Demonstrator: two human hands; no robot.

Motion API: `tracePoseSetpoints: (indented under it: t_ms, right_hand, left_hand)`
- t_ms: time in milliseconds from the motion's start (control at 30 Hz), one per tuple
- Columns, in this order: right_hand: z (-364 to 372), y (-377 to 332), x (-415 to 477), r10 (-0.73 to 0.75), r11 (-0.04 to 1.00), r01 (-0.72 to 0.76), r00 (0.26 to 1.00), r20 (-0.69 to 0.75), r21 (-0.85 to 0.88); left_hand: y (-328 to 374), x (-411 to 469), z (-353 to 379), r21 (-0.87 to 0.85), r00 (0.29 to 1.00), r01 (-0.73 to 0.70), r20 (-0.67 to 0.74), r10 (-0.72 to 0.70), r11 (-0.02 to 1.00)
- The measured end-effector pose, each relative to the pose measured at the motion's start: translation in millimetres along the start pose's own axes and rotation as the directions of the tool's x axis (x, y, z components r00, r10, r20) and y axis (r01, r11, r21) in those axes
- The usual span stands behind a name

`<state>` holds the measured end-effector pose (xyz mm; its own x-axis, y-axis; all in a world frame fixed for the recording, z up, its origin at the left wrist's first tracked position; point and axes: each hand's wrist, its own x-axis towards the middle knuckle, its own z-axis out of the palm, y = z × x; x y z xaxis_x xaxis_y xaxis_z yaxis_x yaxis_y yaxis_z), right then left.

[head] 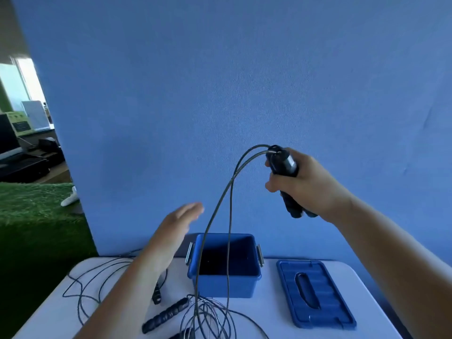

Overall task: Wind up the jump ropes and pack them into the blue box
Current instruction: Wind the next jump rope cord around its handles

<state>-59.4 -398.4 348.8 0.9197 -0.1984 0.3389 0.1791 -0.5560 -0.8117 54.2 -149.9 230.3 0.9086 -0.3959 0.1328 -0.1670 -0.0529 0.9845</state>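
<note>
Beside the blue box (244, 286) lies its lid (330, 297)

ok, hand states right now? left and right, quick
Left hand: open, fingers straight, holding nothing.
Right hand: closed around the black ribbed jump-rope handles, gripping both together.

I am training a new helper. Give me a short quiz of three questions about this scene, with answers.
1. True or false: the blue plastic box on the white table is closed.
2. What does the right hand grip? A) two black jump-rope handles; B) a red ball; C) nothing.
3. Fill in: the left hand, holding nothing, is ___.
Key: 1 false, the flat blue lid lies beside the box; 2 A; 3 open.
</note>
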Motion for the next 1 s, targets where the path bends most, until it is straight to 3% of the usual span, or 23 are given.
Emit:
tracePoseSetpoints:
  t_ms: [67,200,300,400,500,633,867,1000]
  right_hand:
    - [5,2,2,-0.006,0.999,0.007,1.000,0.012,-0.054]
    - [17,5,4,-0.067,0.962,0.062,0.998,-0.011,-0.268]
    - [24,11,-1,-0.059,0.939,0.058,0.998,0.009,-0.338]
    - [32,20,-12,0.051,0.998,-0.045,0.993,0.109,-0.054]
    - [43,29,-25,0.029,0.971,-0.065,0.988,0.153,0.231]
    - [54,38,-35,0.010,0.899,-0.072,0.990,0.143,0.432]
    - [40,40,-36,0.117,0.783,-0.099,0.993,0.011,0.615]
    - [35,39,-37,0.137,0.646,-0.082,0.991,-0.010,0.759]
  left_hand:
    - [43,-5,11,-0.159,0.985,-0.096,0.125,0.116,0.983]
    - [93,-17,48,-0.045,0.914,-0.260,0.311,0.261,0.964]
    - [98,-18,65,-0.054,0.940,-0.277,0.189,0.282,0.959]
    - [88,-18,72,-0.047,0.960,-0.231,0.148,0.236,0.972]
    - [77,-21,80,-0.068,0.965,-0.213,0.139,0.221,0.975]
    - [65,-26,85,-0.191,0.971,-0.152,0.155,0.183,0.970]
    - [45,-30,70,-0.183,0.962,-0.128,0.217,0.167,0.975]
    - [40,-36,71,-0.175,0.956,-0.115,0.246,0.156,0.978]
